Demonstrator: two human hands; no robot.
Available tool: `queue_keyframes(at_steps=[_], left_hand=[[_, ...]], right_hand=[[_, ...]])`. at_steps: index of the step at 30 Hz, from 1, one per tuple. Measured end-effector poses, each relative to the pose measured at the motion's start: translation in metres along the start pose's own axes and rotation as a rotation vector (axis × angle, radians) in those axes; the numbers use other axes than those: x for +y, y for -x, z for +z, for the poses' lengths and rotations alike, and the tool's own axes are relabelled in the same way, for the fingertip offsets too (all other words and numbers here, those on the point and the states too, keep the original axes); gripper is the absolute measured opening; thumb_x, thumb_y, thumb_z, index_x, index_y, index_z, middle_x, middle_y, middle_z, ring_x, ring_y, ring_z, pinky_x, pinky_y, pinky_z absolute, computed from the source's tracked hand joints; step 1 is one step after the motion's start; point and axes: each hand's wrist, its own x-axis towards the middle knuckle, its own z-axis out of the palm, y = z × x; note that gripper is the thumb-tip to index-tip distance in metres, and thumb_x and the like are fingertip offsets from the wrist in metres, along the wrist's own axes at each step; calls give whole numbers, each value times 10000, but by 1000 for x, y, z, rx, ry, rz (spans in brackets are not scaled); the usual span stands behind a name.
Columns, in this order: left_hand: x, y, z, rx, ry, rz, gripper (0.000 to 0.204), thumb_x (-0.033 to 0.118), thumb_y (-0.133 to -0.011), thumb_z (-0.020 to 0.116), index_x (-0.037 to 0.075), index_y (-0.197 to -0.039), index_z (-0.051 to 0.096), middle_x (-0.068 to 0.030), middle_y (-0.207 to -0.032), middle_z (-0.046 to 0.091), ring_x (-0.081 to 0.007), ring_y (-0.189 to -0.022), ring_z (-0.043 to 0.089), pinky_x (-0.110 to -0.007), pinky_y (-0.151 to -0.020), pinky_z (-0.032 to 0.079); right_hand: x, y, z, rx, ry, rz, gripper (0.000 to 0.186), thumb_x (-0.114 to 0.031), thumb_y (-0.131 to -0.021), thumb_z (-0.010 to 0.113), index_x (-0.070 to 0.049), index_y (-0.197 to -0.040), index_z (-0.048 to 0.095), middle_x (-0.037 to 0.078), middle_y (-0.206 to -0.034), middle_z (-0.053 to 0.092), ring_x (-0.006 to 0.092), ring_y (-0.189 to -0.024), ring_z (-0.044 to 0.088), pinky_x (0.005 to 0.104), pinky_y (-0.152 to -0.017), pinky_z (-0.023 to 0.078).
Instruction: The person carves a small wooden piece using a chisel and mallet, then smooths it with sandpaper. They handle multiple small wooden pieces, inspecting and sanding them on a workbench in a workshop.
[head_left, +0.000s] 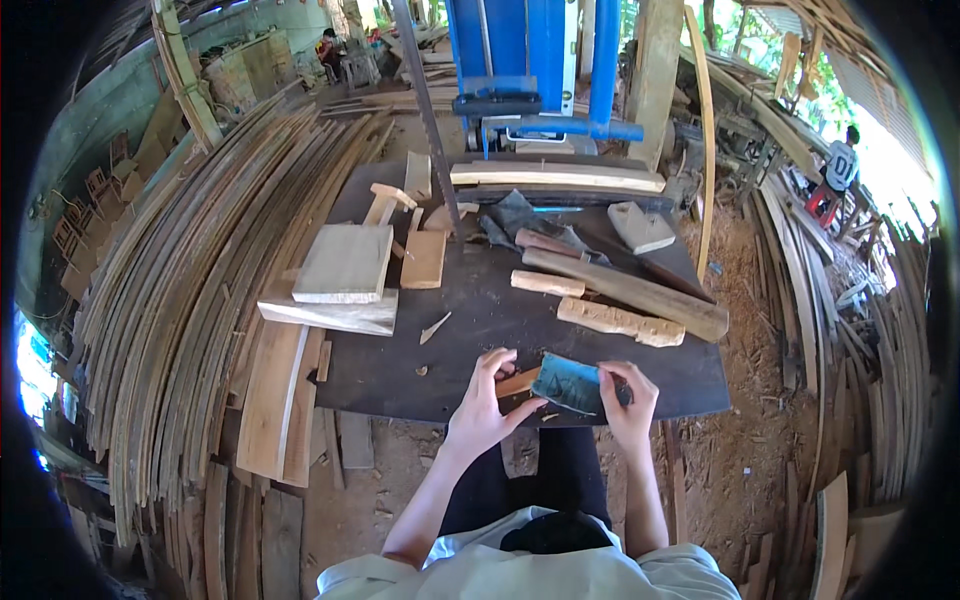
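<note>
Close to the table's near edge, my left hand [482, 408] is closed round a small orange-brown wooden piece [517, 383], with part of it hidden by the fingers. My left thumb reaches to the lower left corner of a thin, slightly curled blue-green sheet [566, 382] that looks like sandpaper. The sheet's right end is pinched between the thumb and fingers of my right hand [632, 402]. It covers the right end of the wooden piece, so I cannot tell whether the two touch.
On the dark table [460, 340] lie two rough carved wood pieces [620, 322], a long wooden bar [640, 292], a dark crumpled cloth-like sheet [520, 218] and stacked boards [343, 262]. A blue machine [520, 60] stands beyond. Long planks [230, 250] fill the left; a person [840, 165] is far right.
</note>
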Motion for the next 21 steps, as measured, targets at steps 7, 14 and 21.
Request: queue_keyframes(at_steps=[7,14,21], left_hand=[[11,-2,-7,-92,-166,130,812,223,-757,862,149,-1464,469,-140,-1403,426,-235,-1060,611,-389,-933,543],[1,-1,-10,-185,-147,104,731,87,-791,748,205,-1471,506,-106,-1294,535,-279,-1098,601,-424,-985,498],[2,0,-9,-144,-194,64,706,-22,-803,659,181,-1463,512,-135,-1237,608,-334,-1123,598,-428,-981,506]], right_hand=[[-2,2,0,-39,11,35,115,40,-845,699,1,-952,717,111,-865,724,208,-762,678,292,-738,513],[-18,-4,9,-122,18,-82,121,6,-853,701,-22,-965,737,109,-900,735,193,-793,673,308,-777,496],[24,-23,2,240,-846,244,548,-127,-993,582,-31,-1497,391,-11,-797,593,69,-703,527,255,-698,444]])
